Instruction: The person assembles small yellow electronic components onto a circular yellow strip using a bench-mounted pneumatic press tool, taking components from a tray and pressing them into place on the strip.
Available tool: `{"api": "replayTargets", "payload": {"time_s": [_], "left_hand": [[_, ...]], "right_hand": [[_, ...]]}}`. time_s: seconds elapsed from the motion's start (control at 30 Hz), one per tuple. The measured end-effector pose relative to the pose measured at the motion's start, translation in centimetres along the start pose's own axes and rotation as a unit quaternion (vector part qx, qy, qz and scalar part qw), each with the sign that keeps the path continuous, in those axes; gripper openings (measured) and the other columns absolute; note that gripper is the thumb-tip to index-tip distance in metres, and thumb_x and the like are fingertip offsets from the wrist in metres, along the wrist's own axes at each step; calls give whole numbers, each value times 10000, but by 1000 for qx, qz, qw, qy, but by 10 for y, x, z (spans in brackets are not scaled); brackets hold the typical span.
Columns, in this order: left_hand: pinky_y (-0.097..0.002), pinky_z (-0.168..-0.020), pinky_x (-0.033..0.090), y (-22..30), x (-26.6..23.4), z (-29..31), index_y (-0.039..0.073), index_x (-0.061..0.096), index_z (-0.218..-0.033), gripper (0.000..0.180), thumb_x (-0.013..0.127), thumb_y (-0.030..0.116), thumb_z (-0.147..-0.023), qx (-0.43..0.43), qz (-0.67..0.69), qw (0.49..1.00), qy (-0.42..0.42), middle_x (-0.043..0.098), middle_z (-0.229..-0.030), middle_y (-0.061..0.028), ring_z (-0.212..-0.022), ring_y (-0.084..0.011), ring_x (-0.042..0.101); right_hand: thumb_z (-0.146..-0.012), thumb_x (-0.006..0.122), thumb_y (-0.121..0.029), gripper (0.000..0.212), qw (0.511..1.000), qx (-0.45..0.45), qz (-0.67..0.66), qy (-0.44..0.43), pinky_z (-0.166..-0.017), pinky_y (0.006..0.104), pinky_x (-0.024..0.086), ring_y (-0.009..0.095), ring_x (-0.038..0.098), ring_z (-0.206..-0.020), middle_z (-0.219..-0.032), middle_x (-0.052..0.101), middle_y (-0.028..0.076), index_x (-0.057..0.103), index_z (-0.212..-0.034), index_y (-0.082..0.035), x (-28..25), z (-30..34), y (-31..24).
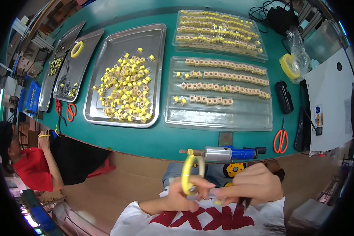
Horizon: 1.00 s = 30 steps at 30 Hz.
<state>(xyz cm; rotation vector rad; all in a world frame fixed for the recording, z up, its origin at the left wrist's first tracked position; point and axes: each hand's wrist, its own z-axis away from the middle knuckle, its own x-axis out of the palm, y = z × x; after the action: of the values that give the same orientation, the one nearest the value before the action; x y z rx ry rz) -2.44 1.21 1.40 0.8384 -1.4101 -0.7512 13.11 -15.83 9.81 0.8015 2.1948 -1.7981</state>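
Note:
In front of my chest, my left hand (185,193) is closed on a roll of yellow tape (186,177), which stands on edge above the fingers. Close by on the right, my right hand (251,185) is pinched, its fingertips meeting those of the left. A tiny yellow bit (218,202) shows just below these fingertips; what the pinch holds is too small to make out. Beyond both hands, a cylindrical metal tool wrapped in blue (242,153) lies along the table's front edge. On its thin left tip sits a small yellow-wrapped piece (190,152).
A metal tray (91,106) holds a heap of small yellow-taped coil parts. Clear plastic trays (220,118) carry rows of them. Orange-handled scissors (280,141) and a black case (284,97) lie right. Narrower trays (91,36) stand left, near a seated person in red (33,169).

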Motion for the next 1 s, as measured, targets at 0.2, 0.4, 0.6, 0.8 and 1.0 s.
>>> {"api": "replayTargets", "payload": {"time_s": [0.2,0.4,0.6,0.8,1.0], "left_hand": [[-253,-545,409,-8,4,-5,-8,616,-1025,338,755,50,-722,1,-19,998,-64,628,-830,-63,-635,-121,527],[-263,-650,482,-4,9,-10,12,648,-957,256,736,-16,-719,-26,-33,999,-4,645,-834,-93,-713,-148,597],[-262,-692,468,-7,-3,-12,38,670,-914,247,752,-19,-689,35,-126,991,-5,512,-968,-90,-841,-153,559],[-257,-652,452,-9,-4,-9,47,673,-913,248,745,-25,-686,46,-164,985,-12,508,-953,-86,-802,-141,541],[-262,-588,450,-4,0,-10,67,679,-880,257,752,-32,-654,92,-348,933,-9,508,-887,-65,-722,-151,542]], "right_hand": [[-740,711,-99,447,998,61,-25,-7,-437,271,359,153,473,-477,-588,488,31,619,-1178,-94,31,15,7],[-755,724,-52,315,924,190,-228,241,-468,211,324,56,431,-526,-647,517,-2,626,-1054,-30,71,45,21],[-778,737,-219,268,880,268,-324,219,-522,202,317,43,427,-580,-708,550,6,635,-913,-12,77,37,20],[-790,732,-188,257,866,275,-370,195,-535,189,310,37,411,-595,-764,548,1,628,-917,9,82,35,25],[-804,720,-237,289,863,268,-381,197,-531,190,306,25,404,-600,-736,515,-15,610,-898,13,91,36,30]]}}
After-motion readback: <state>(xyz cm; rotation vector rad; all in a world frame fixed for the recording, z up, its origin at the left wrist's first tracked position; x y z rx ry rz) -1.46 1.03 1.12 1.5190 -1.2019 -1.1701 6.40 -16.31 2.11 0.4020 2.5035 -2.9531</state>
